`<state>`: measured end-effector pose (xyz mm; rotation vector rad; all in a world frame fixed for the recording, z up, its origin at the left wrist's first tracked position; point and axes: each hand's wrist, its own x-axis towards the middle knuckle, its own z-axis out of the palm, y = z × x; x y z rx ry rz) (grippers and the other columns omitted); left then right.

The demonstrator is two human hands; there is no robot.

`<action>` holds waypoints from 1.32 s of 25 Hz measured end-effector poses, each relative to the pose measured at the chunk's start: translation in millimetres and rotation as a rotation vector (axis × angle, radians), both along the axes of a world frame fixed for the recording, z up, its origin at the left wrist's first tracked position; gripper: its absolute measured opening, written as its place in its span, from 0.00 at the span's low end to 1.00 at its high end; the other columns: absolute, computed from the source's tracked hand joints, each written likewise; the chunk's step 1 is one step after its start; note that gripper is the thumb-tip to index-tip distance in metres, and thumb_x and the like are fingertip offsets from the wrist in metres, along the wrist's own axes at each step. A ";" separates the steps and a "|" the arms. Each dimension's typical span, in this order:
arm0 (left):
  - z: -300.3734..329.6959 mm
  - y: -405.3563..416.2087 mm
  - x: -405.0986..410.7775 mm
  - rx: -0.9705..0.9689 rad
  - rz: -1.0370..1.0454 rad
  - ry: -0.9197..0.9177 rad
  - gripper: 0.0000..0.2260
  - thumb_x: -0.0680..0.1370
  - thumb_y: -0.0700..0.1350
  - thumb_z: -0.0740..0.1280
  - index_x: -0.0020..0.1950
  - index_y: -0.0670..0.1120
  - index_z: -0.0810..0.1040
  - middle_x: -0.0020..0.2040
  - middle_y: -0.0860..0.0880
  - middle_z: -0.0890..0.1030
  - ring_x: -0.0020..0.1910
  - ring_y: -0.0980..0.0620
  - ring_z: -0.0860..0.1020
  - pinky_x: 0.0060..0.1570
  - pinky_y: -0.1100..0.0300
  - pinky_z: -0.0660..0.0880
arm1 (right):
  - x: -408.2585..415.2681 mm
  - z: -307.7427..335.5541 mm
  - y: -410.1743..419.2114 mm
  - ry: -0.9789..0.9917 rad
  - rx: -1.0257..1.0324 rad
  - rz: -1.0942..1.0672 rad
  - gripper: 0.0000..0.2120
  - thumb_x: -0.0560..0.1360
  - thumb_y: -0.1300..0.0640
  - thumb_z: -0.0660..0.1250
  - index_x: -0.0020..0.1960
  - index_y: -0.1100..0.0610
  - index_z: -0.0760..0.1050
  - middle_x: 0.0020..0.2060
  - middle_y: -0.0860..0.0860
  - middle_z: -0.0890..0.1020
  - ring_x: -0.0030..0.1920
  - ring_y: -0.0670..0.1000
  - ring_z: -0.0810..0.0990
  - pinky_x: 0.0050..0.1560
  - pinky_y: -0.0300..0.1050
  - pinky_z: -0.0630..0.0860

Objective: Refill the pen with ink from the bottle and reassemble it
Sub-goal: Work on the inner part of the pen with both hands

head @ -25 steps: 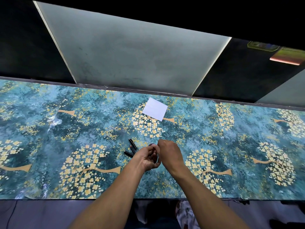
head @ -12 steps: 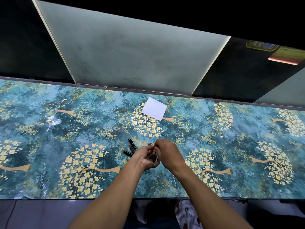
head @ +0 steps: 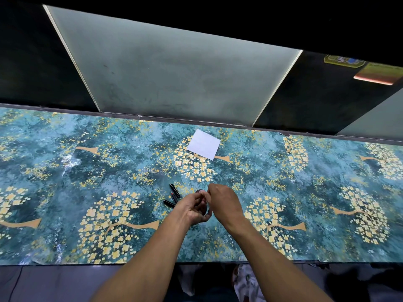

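Note:
My left hand (head: pixel 193 210) is wrapped around a small dark ink bottle (head: pixel 199 191), of which only the round top shows between my fingers. The fingertips of my right hand (head: pixel 224 203) pinch at the bottle's top, where the cap sits. The bottle's body is hidden by both hands. Three black pen parts lie on the table just left of my hands: one (head: pixel 175 190) farthest from me, one with a red band (head: pixel 174 198) in the middle, and a short one (head: pixel 169 203) nearest.
A white square of paper (head: pixel 204 144) lies beyond my hands, near the table's far edge. The table (head: pixel 87 171) has a teal cloth with yellow flower trees. Its near edge runs below my forearms.
Both hands stay joined at the bottle. My right hand has shifted slightly at the bottle's top. The pen parts and the paper have not moved.

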<state>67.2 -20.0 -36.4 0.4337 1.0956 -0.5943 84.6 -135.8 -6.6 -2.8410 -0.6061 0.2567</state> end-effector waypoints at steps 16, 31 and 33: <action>1.1 0.3 -2.1 0.013 -0.022 -0.012 0.13 0.79 0.44 0.69 0.35 0.42 0.75 0.23 0.50 0.72 0.24 0.55 0.70 0.41 0.50 0.75 | -2.7 4.6 3.7 -0.019 -0.037 0.015 0.12 0.84 0.52 0.60 0.50 0.59 0.74 0.46 0.58 0.81 0.44 0.61 0.81 0.37 0.49 0.66; 0.5 1.1 -1.6 0.010 -0.038 -0.015 0.13 0.78 0.44 0.70 0.35 0.41 0.77 0.23 0.49 0.73 0.20 0.54 0.72 0.43 0.50 0.76 | -5.2 6.0 -2.3 0.000 0.020 0.037 0.08 0.82 0.54 0.62 0.51 0.58 0.74 0.45 0.57 0.81 0.43 0.60 0.79 0.39 0.51 0.71; 1.5 1.2 -1.6 0.014 -0.042 -0.015 0.13 0.78 0.44 0.70 0.35 0.41 0.77 0.23 0.49 0.72 0.23 0.54 0.71 0.43 0.50 0.76 | -4.9 6.1 -0.5 -0.016 0.005 0.033 0.08 0.83 0.54 0.61 0.50 0.59 0.74 0.45 0.57 0.81 0.43 0.61 0.79 0.37 0.50 0.67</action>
